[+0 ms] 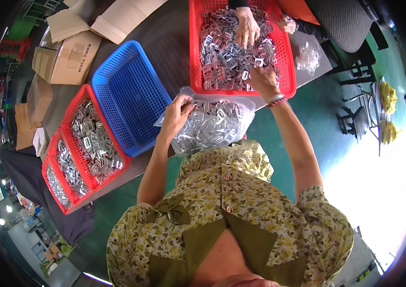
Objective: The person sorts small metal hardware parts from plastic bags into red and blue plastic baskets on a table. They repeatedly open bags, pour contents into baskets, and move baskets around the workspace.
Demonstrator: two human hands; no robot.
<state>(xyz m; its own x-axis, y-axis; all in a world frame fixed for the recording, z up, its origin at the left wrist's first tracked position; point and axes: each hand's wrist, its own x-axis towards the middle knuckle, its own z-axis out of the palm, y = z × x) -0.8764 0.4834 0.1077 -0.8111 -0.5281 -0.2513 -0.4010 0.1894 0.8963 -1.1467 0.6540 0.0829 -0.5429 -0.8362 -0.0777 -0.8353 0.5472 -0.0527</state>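
Note:
My left hand (179, 111) is closed on the upper left edge of a clear plastic bag (184, 136), which bulges with silvery metal buckles (221, 115) at the table's near edge. Beyond it sits a red plastic basket (289, 71) heaped with the same small frame-shaped pieces. Over the basket's near right part, my right hand (264, 81) reaches into the heap with its fingers curled down. A bright buckle lies by its fingertips; whether they grip one is hidden. A red and white band circles my right wrist.
A co-worker's hand (247, 31) reaches into the basket's far side; their other hand (287, 24) rests at its right rim. Left of the bag stands a blue basket (136, 100), then red baskets (125, 162) of metal pieces. Cardboard boxes (71, 55) stand behind. Crumpled plastic (308, 58) lies right.

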